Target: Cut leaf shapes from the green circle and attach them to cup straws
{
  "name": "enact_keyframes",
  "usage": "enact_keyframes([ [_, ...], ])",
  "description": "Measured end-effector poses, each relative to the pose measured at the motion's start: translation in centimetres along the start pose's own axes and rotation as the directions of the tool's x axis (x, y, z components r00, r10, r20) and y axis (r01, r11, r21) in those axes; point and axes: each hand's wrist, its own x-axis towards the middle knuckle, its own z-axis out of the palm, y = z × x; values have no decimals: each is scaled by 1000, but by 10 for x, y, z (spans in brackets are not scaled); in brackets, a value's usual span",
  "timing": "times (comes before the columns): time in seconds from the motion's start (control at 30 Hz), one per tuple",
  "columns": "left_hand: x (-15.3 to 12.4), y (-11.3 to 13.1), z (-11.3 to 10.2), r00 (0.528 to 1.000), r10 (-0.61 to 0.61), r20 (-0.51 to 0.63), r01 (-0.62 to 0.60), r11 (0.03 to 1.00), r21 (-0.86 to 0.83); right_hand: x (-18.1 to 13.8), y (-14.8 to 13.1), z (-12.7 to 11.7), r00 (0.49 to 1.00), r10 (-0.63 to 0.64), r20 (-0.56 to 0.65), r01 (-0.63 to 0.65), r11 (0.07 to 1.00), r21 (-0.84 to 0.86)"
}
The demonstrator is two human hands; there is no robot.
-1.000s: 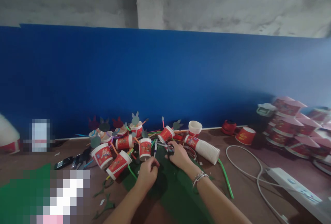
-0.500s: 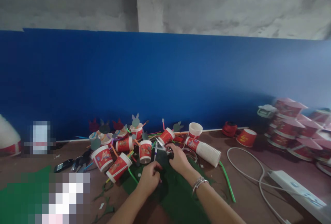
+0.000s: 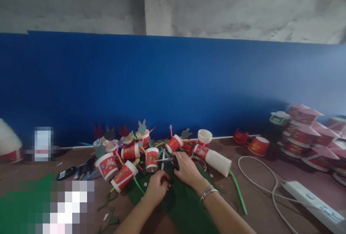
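My left hand is closed, pinching the edge of a dark green felt sheet that lies on the brown table. My right hand is closed round black-handled scissors, whose blades point left over the felt's far edge. A bracelet sits on my right wrist. Just beyond the hands lie several red and white paper cups, some fitted with coloured straws and felt cut-outs.
A stack of white cups lies on its side to the right, beside a green straw. A white cable and power strip lie at right, red bowls piled behind. A blue panel backs the table.
My left hand has slid slightly toward me on the felt. The scissors in my right hand have turned so the blades point left. The view has shifted a little downward.
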Motion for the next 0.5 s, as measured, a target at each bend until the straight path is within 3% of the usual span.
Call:
enact_keyframes([
  [0.13,0,4,2,1000,-12,-11,11,997,-74,5,5,3,976,184,-121,-136,936,324],
  [0.23,4,10,4,998,-43,-46,35,987,-158,7,2,2,950,308,-58,-199,735,649],
  [0.37,7,20,4,977,-154,-150,79,907,-414,8,-11,-7,965,235,113,-215,473,854],
  [0.43,5,25,3,970,-181,-163,86,881,-465,7,-18,-10,965,204,167,-240,411,880],
  [0.5,2,31,0,965,-190,-182,81,872,-482,4,-25,-11,950,254,180,-265,358,895],
])
